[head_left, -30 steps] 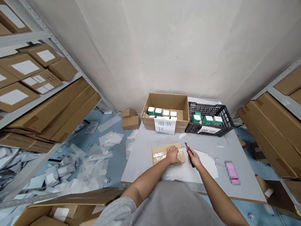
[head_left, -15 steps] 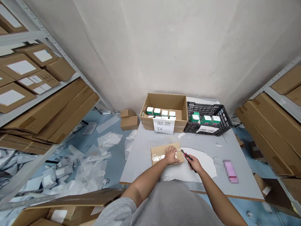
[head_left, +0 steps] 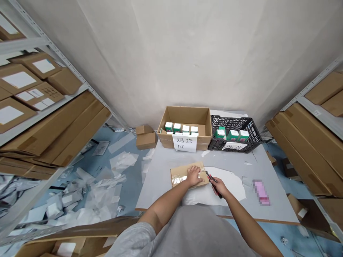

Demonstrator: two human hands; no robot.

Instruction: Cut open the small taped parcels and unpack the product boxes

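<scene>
On the table a small flat cardboard box (head_left: 177, 172) lies with shiny clear tape across its top. My left hand (head_left: 193, 175) rests on the box's right half, fingers spread and pressing down on it. In my right hand (head_left: 219, 187) is a black and red utility knife (head_left: 211, 177), its tip at the box's right edge where the tape runs. Whether the blade is in the tape I cannot tell. A white sheet or bag (head_left: 230, 185) lies flat beneath the box and my right hand.
At the table's back stand an open carton (head_left: 163, 142) and a black plastic crate (head_left: 258, 141), both holding green-white boxes. A pixelated pink item (head_left: 261, 192) lies at right. Shelves of cartons (head_left: 21, 79) flank the table (head_left: 155, 189). Scrap packaging (head_left: 93, 196) covers the floor at left.
The view has shifted slightly. My right hand and the knife have tilted a little at the box's right edge. My left hand stays on the box.
</scene>
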